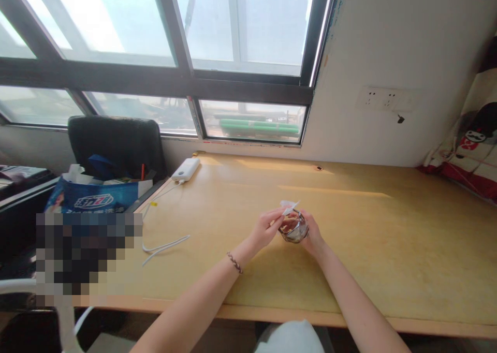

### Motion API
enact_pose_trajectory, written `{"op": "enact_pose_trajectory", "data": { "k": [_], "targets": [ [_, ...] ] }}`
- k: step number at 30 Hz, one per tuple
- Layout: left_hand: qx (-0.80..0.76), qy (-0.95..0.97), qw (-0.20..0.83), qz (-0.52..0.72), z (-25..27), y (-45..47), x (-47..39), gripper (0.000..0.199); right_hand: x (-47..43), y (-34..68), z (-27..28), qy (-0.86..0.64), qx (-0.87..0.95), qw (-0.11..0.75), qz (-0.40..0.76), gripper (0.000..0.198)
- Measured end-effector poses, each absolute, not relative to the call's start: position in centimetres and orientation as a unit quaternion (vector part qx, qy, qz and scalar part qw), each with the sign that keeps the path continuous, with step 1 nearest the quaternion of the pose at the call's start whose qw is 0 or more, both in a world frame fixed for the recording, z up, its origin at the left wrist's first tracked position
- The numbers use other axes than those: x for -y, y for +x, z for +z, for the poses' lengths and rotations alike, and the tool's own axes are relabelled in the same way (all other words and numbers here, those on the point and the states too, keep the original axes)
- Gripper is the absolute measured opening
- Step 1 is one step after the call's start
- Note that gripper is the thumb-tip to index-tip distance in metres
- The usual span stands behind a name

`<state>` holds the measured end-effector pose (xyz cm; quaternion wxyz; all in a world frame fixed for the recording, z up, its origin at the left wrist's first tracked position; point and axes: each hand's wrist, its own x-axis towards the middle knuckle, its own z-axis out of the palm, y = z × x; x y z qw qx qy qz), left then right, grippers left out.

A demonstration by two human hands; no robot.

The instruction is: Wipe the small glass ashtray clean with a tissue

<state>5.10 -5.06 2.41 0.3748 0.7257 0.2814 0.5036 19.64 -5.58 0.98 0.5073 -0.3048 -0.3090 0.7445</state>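
Observation:
Over the middle of the desk, my right hand [312,234] is wrapped round the side of a clear, dark-edged glass [295,231], its mouth tilted toward me. My left hand [267,225] pinches a white tissue [290,207] at the glass's upper left rim. Some fingers show through the glass, though I cannot tell which hand they belong to. Whether the glass touches the desk is unclear.
The yellow wooden desk [388,249] runs to the wall. At its left edge lie a white power bank [186,170] and a white cable [166,246]. Left of it stand a black chair [116,141] and a blue bag [97,195]. Fabric items [466,146] lie at the far right.

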Motion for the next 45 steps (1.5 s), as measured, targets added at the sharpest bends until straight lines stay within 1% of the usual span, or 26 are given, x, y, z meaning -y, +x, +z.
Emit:
{"op": "enact_pose_trajectory", "data": {
  "k": [3, 10, 13, 15, 17, 20, 24, 27, 32, 37, 40, 45],
  "targets": [
    [-0.277, 0.717, 0.388, 0.508, 2.2, 5.4, 5.3, 0.028, 5.3, 19.3, 0.6, -0.322, 0.314, 0.528, 0.72, 0.03],
    [-0.28, 0.731, 0.386, 0.489, 1.7, 5.2, 5.7, 0.027, 4.4, 19.9, 0.3, -0.342, 0.261, 0.632, 0.645, 0.027],
    [-0.327, 0.695, 0.39, 0.509, 1.5, 4.8, 5.3, 0.026, 4.2, 20.2, 0.2, -0.333, 0.255, 0.662, 0.622, 0.026],
    [-0.371, 0.637, 0.41, 0.537, 1.4, 4.7, 4.9, 0.028, 4.2, 20.2, 0.2, -0.328, 0.254, 0.67, 0.615, 0.025],
    [-0.403, 0.561, 0.443, 0.571, 1.4, 4.8, 4.3, 0.031, 4.3, 20.2, 0.4, -0.318, 0.246, 0.666, 0.628, 0.026],
    [-0.429, 0.434, 0.511, 0.605, 1.0, 5.0, 3.3, 0.029, 4.4, 20.4, 0.7, -0.3, 0.223, 0.652, 0.66, 0.029],
    [-0.469, 0.289, 0.586, 0.595, -0.3, 5.0, 2.0, 0.023, 4.5, 21.0, 1.0, -0.292, 0.207, 0.641, 0.679, 0.033],
    [-0.473, 0.221, 0.632, 0.572, -1.3, 4.9, 1.5, 0.016, 4.6, 21.1, 0.9, -0.276, 0.224, 0.647, 0.674, 0.027],
    [-0.424, 0.226, 0.712, 0.512, -1.6, 5.5, 1.8, 0.011, 4.8, 20.4, 0.8, -0.297, 0.318, 0.651, 0.622, 0.03],
    [-0.291, 0.271, 0.824, 0.404, -0.7, 6.7, 2.8, 0.018, 4.7, 19.8, 0.1, -0.386, 0.417, 0.631, 0.528, 0.032],
    [-0.265, 0.26, 0.836, 0.405, 0.0, 6.9, 3.2, 0.027, 4.4, 20.0, -0.4, -0.417, 0.431, 0.61, 0.517, 0.03],
    [-0.261, 0.25, 0.842, 0.402, 0.7, 6.4, 3.5, 0.041, 4.2, 20.2, -0.3, -0.408, 0.438, 0.587, 0.545, 0.031]
  ]
}}
